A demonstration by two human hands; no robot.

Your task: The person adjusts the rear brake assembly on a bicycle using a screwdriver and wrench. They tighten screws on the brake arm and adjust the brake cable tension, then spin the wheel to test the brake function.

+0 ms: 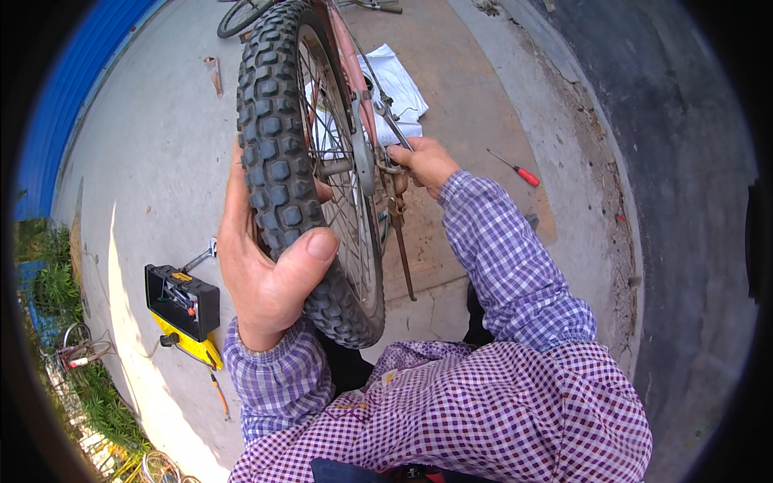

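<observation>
A bicycle wheel with a knobby black tire (278,137) stands upright in front of me, attached to a pink frame (349,56). My left hand (270,270) wraps around the tire from the left; its thumb lies across the tread and a fingertip shows by the spokes. At the right of the wheel, my right hand (427,165) grips a silver wrench (392,121), its head up against the frame tube. Below that hand are a rusty bracket and the kickstand (404,258), pointing down. The lower end of the wrench is hidden in my fingers.
A red-handled screwdriver (519,171) lies on the floor to the right. White sheeting (386,88) is spread behind the wheel. An open black toolbox (183,302) with a yellow part (187,342) sits at left, near another tool (201,253). Plants (52,274) line the left edge.
</observation>
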